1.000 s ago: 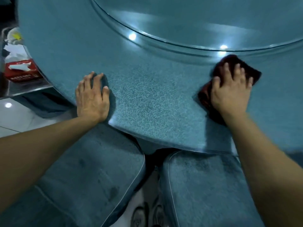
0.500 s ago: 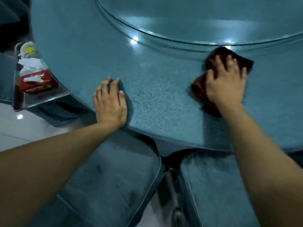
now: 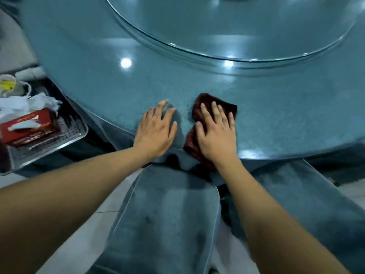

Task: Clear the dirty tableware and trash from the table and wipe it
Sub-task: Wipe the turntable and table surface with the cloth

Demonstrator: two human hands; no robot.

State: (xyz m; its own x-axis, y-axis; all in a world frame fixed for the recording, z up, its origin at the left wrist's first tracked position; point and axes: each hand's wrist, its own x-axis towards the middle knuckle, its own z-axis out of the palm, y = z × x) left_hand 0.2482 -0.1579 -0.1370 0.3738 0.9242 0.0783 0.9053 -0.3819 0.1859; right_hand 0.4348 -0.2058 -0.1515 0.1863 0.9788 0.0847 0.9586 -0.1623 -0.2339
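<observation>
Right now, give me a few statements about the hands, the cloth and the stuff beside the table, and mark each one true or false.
1. The right hand presses flat on the dark red cloth. True.
2. The left hand grips a plate. False: it rests open on the table, holding nothing.
3. The red tissue box sits on the metal tray left of the table. True.
4. The cloth lies on the glass turntable. False: it lies near the table's edge.
</observation>
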